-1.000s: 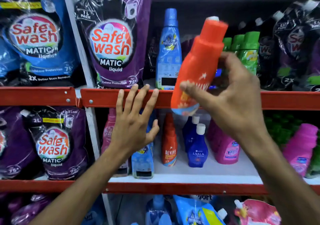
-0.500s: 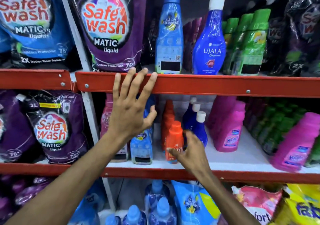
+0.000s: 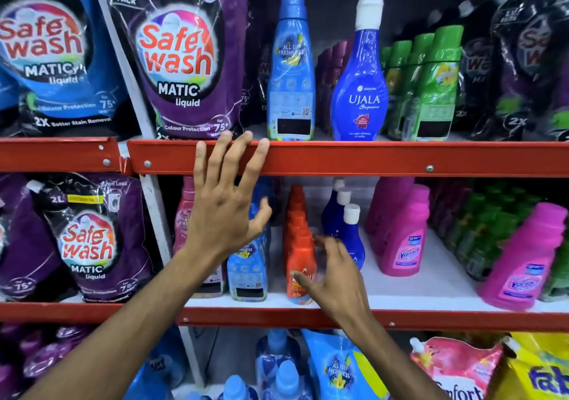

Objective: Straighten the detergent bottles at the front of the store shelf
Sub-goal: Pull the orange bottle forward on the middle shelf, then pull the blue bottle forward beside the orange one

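An orange bottle [image 3: 300, 264] stands upright at the front of a row of orange bottles on the middle shelf [image 3: 431, 288]. My right hand [image 3: 332, 276] holds it loosely, with the thumb across its front label and the fingers against its right side. My left hand [image 3: 224, 208] lies flat with spread fingers, the fingertips on the red edge of the upper shelf [image 3: 369, 158], and it holds nothing. Behind this hand stand light blue bottles [image 3: 246, 273] and a pink-red bottle [image 3: 184, 215], partly hidden.
Dark blue bottles [image 3: 348, 230] and pink bottles [image 3: 403, 239] stand right of the orange row, with green ones [image 3: 483, 230] farther right. The upper shelf carries a tall light blue bottle [image 3: 291, 70], a dark blue Ujala bottle [image 3: 360, 91], green bottles [image 3: 431, 91] and pouches [image 3: 175, 58].
My right hand brought the orange bottle down from in front of the upper shelf and set it at the front of the orange row. The left hand stayed on the red edge.
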`<state>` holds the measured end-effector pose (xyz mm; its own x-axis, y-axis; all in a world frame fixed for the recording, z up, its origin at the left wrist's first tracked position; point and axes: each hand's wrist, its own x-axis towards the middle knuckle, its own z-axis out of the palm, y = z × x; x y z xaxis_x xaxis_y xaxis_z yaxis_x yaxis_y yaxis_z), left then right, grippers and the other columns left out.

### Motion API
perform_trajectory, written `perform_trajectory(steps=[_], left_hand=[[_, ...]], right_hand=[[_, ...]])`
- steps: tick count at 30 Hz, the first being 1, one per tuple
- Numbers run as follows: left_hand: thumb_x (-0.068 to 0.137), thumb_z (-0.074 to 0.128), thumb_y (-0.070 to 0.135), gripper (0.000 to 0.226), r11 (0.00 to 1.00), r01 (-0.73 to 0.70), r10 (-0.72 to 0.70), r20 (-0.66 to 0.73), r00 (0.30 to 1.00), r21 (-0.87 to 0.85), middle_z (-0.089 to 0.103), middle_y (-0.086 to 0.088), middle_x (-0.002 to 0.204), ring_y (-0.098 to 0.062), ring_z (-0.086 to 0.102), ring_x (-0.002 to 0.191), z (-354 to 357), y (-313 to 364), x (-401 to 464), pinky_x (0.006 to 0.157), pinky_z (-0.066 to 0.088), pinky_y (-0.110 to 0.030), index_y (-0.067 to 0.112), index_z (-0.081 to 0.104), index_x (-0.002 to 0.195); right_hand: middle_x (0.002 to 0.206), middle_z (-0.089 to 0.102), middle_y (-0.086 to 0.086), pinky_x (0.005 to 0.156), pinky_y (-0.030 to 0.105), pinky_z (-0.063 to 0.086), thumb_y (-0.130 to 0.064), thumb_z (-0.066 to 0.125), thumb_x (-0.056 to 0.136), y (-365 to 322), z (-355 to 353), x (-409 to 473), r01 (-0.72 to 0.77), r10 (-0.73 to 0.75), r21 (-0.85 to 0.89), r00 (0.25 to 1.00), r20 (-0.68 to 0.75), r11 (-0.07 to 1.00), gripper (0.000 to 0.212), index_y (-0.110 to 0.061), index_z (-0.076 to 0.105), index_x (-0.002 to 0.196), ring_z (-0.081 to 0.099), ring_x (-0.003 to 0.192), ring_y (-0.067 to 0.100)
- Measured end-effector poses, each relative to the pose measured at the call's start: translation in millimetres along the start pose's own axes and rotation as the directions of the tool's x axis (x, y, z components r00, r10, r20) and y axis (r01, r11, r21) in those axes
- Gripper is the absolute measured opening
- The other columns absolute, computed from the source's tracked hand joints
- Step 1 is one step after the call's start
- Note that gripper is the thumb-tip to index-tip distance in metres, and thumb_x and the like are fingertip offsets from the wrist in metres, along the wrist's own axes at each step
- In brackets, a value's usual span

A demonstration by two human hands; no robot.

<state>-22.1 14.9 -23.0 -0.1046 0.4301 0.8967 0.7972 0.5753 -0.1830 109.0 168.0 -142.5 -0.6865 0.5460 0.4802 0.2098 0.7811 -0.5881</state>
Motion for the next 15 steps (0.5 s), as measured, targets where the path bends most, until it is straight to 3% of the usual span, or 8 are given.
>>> perform_trajectory(steps=[2,5,10,12,15], left_hand=[[0.076,0.073,0.036,0.092,1.000,0.007,-0.007,0.012,1.000,0.017,0.037,-0.017,0.158,-0.037,0.024,0.151,-2,2,0,0.124,0.011,-0.064,0.015,0.031,0.156],[0.078,0.071,0.040,0.088,0.998,0.051,-0.052,0.018,0.999,0.038,0.038,-0.017,0.157,-0.039,0.026,0.150,-5,10,1,0.121,0.012,-0.070,0.015,0.034,0.154],[0.077,0.072,0.042,0.089,0.996,0.091,-0.091,-0.020,0.996,0.023,0.034,-0.020,0.161,-0.042,0.025,0.151,-7,31,9,0.118,0.014,-0.072,0.017,0.035,0.155],[0.077,0.071,0.043,0.090,0.998,0.057,-0.056,-0.033,0.998,0.022,0.031,-0.020,0.163,-0.043,0.024,0.151,-6,40,16,0.117,0.015,-0.074,0.018,0.035,0.155],[0.075,0.071,0.042,0.091,0.999,0.023,-0.023,-0.018,1.000,0.025,0.031,-0.020,0.163,-0.044,0.023,0.151,-2,51,23,0.116,0.016,-0.075,0.019,0.035,0.156]], right_hand=[[0.124,0.058,-0.005,0.090,0.036,0.054,-0.046,0.074,0.078,-13,-21,-1,0.131,-0.137,-0.042,0.972,-0.189,0.991,0.061,-0.025,0.050,0.130,0.058,0.113,0.017],[0.130,0.059,0.004,0.100,0.036,0.048,-0.033,0.070,0.084,-37,-59,6,0.304,-0.351,-0.176,0.824,-0.445,0.936,0.055,-0.014,0.056,0.134,0.056,0.117,0.023],[0.145,0.052,0.016,0.113,0.047,0.038,-0.033,0.065,0.086,-67,-112,34,0.311,-0.505,-0.409,0.655,-0.562,0.858,0.061,-0.010,0.052,0.141,0.046,0.135,0.037],[0.150,0.046,0.018,0.117,0.047,0.033,-0.034,0.063,0.087,-76,-127,50,0.279,-0.496,-0.425,0.643,-0.583,0.861,0.064,-0.009,0.048,0.145,0.041,0.140,0.038],[0.155,0.038,0.017,0.120,0.045,0.028,-0.043,0.059,0.088,-90,-142,76,0.185,-0.397,-0.383,0.692,-0.603,0.905,0.076,-0.007,0.034,0.151,0.037,0.142,0.036]])
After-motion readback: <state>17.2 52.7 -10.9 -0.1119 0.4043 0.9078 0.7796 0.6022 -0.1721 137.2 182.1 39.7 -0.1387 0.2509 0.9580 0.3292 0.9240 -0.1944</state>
